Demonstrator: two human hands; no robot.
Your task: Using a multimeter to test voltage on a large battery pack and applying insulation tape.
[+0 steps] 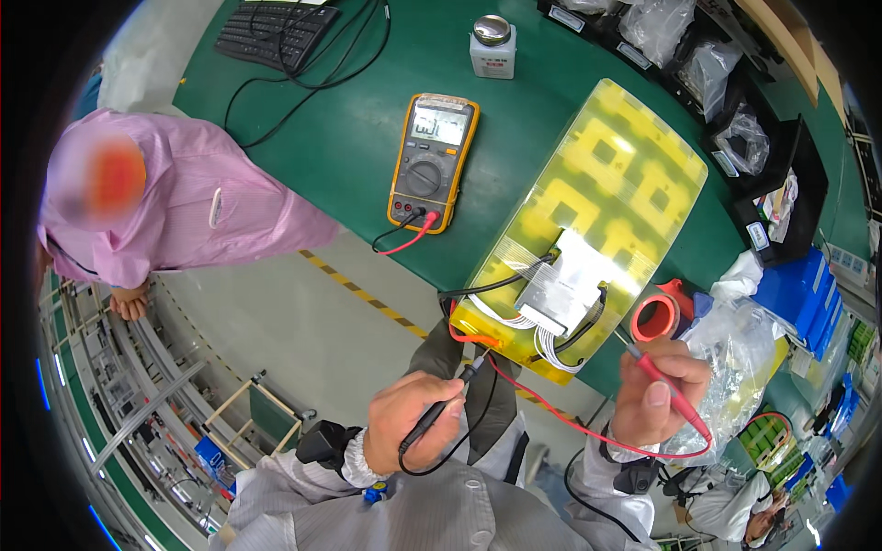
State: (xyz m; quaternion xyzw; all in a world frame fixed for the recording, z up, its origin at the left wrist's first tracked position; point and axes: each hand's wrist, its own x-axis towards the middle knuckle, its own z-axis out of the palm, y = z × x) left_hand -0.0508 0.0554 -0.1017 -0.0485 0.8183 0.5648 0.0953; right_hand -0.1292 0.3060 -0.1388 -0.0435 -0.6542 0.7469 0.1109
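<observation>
1. Black probe [439, 413]: I see it gripped in my left hand [412, 424], fingers curled shut around its shaft, tip aimed up at the near edge of the yellow wrapped pack [588, 230]. I can't tell whether the tip touches the pack; the spot is small and crowded with wires.
2. Red probe [669, 390]: my right hand [654, 395] is closed on it, thumb on top, its thin metal tip pointing up and left toward the pack's near right corner. The fingers cover the middle of the probe.
3. The red lead [588, 432] loops below my right wrist and runs back toward the pack; the black lead curls under my left hand, partly hidden by my sleeve.
4. The pack lies tilted on the green counter [367, 129], its near end overhanging the edge. A pale board [560, 289] with white and black wiring sits on the near half; its detail is too fine to make out.
5. An orange-red tape roll [654, 317] sits just right of the pack, next to clear plastic bags [735, 367].
6. A yellow multimeter [434, 161] lies left of the pack, both leads plugged in; the display is glare-washed.
7. Farther off: a white jar [492, 46] and a keyboard [276, 32], cut off at the top.
8. A person in a pink coat [184, 202] stands at the left.
</observation>
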